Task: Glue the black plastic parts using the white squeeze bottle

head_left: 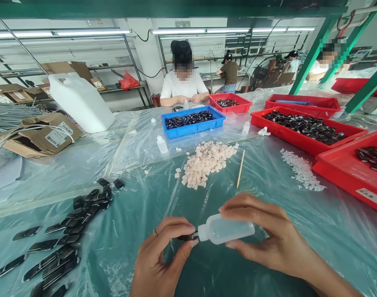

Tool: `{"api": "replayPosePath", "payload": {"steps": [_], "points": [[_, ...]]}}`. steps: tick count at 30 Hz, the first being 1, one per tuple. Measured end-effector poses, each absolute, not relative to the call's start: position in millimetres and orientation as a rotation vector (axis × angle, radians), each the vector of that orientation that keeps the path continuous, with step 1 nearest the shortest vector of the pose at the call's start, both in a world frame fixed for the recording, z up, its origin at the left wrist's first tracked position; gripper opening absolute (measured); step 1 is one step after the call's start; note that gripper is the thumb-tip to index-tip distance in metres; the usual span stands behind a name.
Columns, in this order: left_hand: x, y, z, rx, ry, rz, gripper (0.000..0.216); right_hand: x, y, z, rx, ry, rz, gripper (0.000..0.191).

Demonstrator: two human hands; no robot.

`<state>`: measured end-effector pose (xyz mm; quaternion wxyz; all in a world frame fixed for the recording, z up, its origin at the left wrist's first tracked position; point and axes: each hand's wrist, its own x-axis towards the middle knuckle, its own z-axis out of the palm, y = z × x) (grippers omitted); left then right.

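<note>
My left hand (165, 251), with a ring on one finger, pinches a small black glossy part (186, 237), mostly hidden by the fingers. My right hand (265, 235) grips a translucent squeeze bottle (230, 229) lying sideways, its nozzle pointing left at the black part. Whether the tip touches the part I cannot tell. Beyond the hands lies a heap of small whitish pieces (205, 163), with a pointed wooden stick (240, 169) beside it. Many black glossy parts (67, 231) are spread in a loose pile to the left.
A blue tray (194, 133) and a red tray (302, 142) hold black parts. Small bottles (162, 144) stand near the blue tray. Clear white bits (301, 171) lie at right. A large white jug (79, 101) leans at left. Across the table sits a person (183, 84).
</note>
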<state>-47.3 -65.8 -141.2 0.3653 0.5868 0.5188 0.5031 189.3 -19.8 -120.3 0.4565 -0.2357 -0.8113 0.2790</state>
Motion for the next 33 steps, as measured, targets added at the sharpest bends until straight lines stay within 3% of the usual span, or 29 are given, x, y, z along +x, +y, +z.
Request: {"api": "replayPosePath", "payload": {"steps": [12, 21, 33], "points": [[-44.3, -67.3, -134.0, 1.435, 1.38, 1.222, 0.025, 189.9, -19.8, -119.4, -0.546, -2.015, 0.679, 0.04], [-41.8, -66.9, -131.5, 1.412, 1.383, 1.259, 0.023, 192.1, -23.3, -117.7, -0.534, -2.049, 0.471, 0.043], [-44.4, -65.8, -135.1, 1.449, 1.316, 1.27, 0.024, 191.5, -23.9, -117.3, -0.542, -2.035, 0.54, 0.045]]}}
